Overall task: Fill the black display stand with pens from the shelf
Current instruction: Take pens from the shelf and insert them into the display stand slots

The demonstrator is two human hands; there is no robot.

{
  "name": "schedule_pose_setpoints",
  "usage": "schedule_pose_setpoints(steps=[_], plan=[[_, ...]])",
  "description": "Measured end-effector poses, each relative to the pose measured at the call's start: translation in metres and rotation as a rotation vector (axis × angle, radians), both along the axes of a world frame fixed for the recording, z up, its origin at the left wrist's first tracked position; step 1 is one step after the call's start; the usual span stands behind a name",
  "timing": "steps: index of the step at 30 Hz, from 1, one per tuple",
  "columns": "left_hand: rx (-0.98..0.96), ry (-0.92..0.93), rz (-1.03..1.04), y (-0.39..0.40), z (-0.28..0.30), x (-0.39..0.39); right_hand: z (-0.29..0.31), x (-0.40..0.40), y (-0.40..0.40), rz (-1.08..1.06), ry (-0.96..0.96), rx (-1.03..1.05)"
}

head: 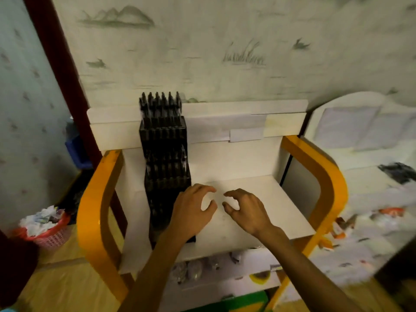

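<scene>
Over the near part of the white shelf top [258, 199], both hands hover with fingers loosely curled and thumbs apart from them, holding nothing. The left hand [191, 212] overlaps the near right edge of the tall black stepped plastic display stand [164, 158], which stands on the left of the shelf. Rows of black pens [161, 104] fill its far tiers. The right hand [247, 210] hangs just right of the left, fingertips nearly meeting. Curved orange side rails [94, 203] flank the shelf.
</scene>
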State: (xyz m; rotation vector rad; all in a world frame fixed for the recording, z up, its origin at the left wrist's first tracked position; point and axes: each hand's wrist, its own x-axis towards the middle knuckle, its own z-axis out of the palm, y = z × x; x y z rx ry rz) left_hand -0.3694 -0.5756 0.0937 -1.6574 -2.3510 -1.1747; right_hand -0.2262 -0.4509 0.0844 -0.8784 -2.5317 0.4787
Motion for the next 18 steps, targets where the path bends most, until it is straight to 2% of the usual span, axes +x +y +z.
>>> schedule_pose_setpoints(steps=[8, 18], plan=[[-0.072, 0.044, -0.115, 0.09, 0.004, 0.14, 0.001, 0.159, 0.068, -0.146, 0.036, -0.001], [-0.157, 0.129, -0.226, 0.196, 0.001, 0.327, 0.004, 0.359, 0.163, -0.208, 0.039, -0.021]])
